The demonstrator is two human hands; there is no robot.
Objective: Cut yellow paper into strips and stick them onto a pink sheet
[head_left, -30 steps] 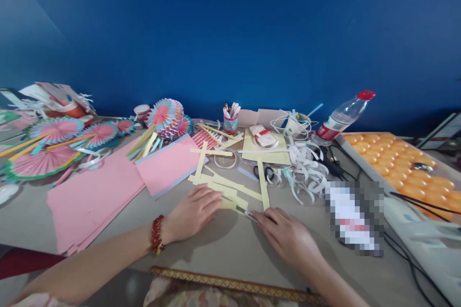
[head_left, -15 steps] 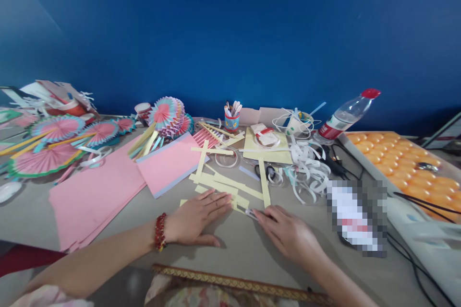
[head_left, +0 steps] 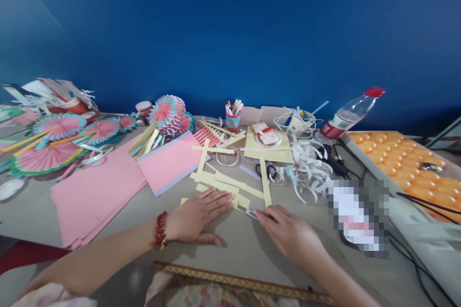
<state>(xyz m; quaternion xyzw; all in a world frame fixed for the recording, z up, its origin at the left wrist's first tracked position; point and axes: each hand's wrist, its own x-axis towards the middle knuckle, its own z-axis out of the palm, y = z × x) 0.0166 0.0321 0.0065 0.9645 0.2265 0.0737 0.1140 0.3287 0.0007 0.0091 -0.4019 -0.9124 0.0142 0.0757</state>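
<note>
My left hand (head_left: 201, 213) lies flat, fingers stretched out, on pale yellow paper strips (head_left: 221, 183) at the middle of the desk. Its fingertips press on the near strips, and the palm hides part of them. Just to the right, my right hand (head_left: 288, 232) is closed around a slim white utility knife (head_left: 251, 213). The knife's thin tip points left and meets the strip edge beside my left fingertips. Beyond the hands, two yellow strips form a cross (head_left: 206, 150). A long yellow strip (head_left: 265, 180) lies above my right hand, near black-handled scissors (head_left: 268, 171).
Pink paper sheets (head_left: 97, 192) and folded paper fans (head_left: 59, 127) cover the left side. At the back stand a pen cup (head_left: 233, 121) and a tilted plastic bottle (head_left: 347, 117). Curled white ribbon (head_left: 311, 170), cables and an orange padded mat (head_left: 399, 158) lie to the right.
The view has shifted very slightly. Both hands stay in nearly the same place, with the knife still at the strip's edge.
</note>
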